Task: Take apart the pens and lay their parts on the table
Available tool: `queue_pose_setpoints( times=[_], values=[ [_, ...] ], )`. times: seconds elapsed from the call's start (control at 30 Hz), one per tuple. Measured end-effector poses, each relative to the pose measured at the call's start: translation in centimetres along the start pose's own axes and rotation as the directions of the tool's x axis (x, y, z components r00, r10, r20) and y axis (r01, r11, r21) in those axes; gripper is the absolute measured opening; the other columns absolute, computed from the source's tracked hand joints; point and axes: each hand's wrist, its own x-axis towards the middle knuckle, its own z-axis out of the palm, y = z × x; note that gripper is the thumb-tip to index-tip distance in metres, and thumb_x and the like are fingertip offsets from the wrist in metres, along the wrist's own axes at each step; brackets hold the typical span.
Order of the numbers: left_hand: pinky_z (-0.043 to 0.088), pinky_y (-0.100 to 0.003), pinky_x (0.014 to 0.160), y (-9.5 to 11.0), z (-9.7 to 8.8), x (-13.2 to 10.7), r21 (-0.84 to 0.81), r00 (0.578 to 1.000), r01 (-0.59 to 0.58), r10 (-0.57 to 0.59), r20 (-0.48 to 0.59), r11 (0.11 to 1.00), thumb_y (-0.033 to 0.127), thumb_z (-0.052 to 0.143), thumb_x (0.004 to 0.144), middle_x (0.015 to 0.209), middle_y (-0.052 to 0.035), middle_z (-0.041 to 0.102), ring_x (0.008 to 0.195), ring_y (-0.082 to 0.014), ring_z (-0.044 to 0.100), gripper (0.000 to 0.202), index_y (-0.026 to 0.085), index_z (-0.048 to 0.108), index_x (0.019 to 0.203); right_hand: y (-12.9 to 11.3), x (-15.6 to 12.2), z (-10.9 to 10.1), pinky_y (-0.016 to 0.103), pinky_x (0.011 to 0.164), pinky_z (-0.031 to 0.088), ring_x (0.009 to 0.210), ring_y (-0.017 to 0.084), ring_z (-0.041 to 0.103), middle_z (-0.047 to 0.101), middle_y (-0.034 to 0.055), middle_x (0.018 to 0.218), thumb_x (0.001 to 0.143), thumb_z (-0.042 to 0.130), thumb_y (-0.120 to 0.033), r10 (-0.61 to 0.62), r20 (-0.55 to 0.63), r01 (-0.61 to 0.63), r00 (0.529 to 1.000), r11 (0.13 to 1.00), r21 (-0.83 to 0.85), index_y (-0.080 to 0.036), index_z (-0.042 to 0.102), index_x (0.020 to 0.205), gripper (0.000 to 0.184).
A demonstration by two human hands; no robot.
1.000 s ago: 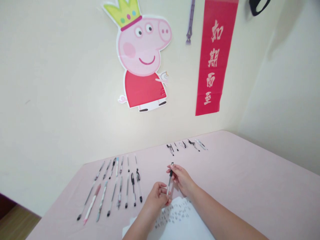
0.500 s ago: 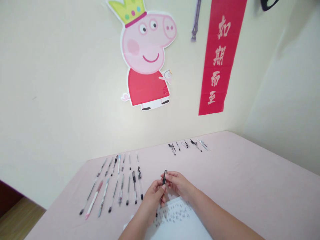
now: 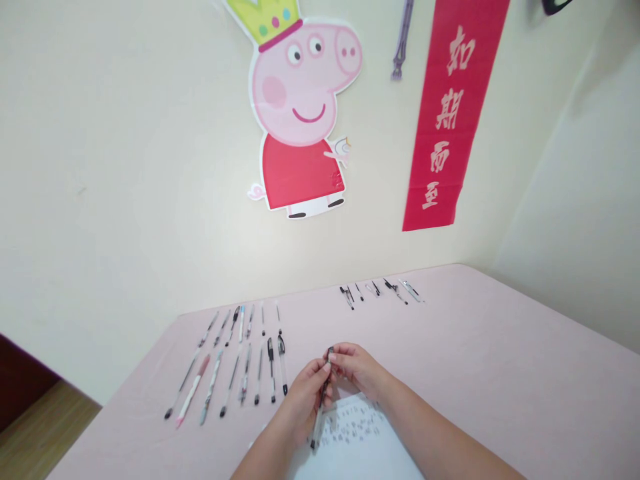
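Note:
A clear-barrelled pen with black ends (image 3: 319, 420) slants between my two hands, its upper end away from me. My left hand (image 3: 307, 393) is closed around its upper part, thumb along the side. At the top end, the fingers of my right hand (image 3: 357, 367) pinch the dark cap, partly covering it. Below my hands lies a white sheet of paper (image 3: 355, 457) with rows of handwritten marks. The pen's lower end hangs over the paper's left part.
Several pens (image 3: 231, 383) lie in two rows on the pink tablecloth (image 3: 475, 373) to the left. A further group of pens and small parts (image 3: 395, 288) lies at the back, near the wall. A pig cutout (image 3: 303, 173) and a red banner (image 3: 445, 127) hang on the wall.
The pen has turned in my hands, and more of its barrel and lower end now shows below my left hand. The camera view has shifted slightly.

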Motion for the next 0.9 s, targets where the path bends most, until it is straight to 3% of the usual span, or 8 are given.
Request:
queue_pose_setpoints(
  times=[0.2,0.37,0.67,0.9],
  values=[
    [0.012,-0.012,0.032,0.3,0.2,-0.3,-0.006,1.000,0.024,-0.024,0.011,1.000,0.040,0.069,0.067,0.060,0.0062,0.045,0.037,0.0010,0.028,0.032,0.016,0.049,0.075,0.2,0.1,-0.2,0.023,0.055,0.033,0.052,0.009,0.048,0.056,-0.0013,0.056,0.066,0.070,-0.041,-0.030,0.013,0.030,0.999,0.998,-0.054,-0.012,0.064,0.072,0.030],
    [0.005,-0.013,0.033,0.6,0.2,-0.5,0.019,0.998,0.068,-0.069,0.015,0.997,0.046,0.069,0.064,0.058,0.0077,0.043,0.035,0.0025,0.020,0.038,0.016,0.049,0.076,-0.2,-0.1,0.1,0.022,0.054,0.030,0.051,0.008,0.045,0.055,-0.0022,0.056,0.062,0.073,-0.040,-0.015,-0.006,0.015,1.000,0.999,-0.045,-0.013,0.064,0.070,0.030],
    [0.005,-0.014,0.034,1.0,0.0,-0.5,0.079,0.991,0.130,-0.132,0.021,0.988,0.049,0.068,0.063,0.052,0.0100,0.037,0.035,0.0010,0.016,0.042,0.018,0.048,0.080,0.0,-0.1,-0.2,0.023,0.057,0.032,0.054,0.008,0.046,0.058,-0.0013,0.059,0.062,0.074,-0.038,-0.020,-0.026,0.018,0.999,0.999,-0.050,-0.015,0.066,0.071,0.026],
    [0.009,-0.014,0.034,0.5,0.4,-0.8,0.036,0.997,0.063,-0.065,0.047,0.997,0.046,0.066,0.068,0.057,0.0074,0.042,0.037,0.0005,0.022,0.037,0.017,0.050,0.085,-0.2,-0.2,0.0,0.023,0.058,0.036,0.056,0.009,0.049,0.059,-0.0005,0.060,0.062,0.074,-0.039,-0.039,-0.065,0.039,0.997,0.999,-0.007,-0.014,0.067,0.071,0.027]
  ],
)
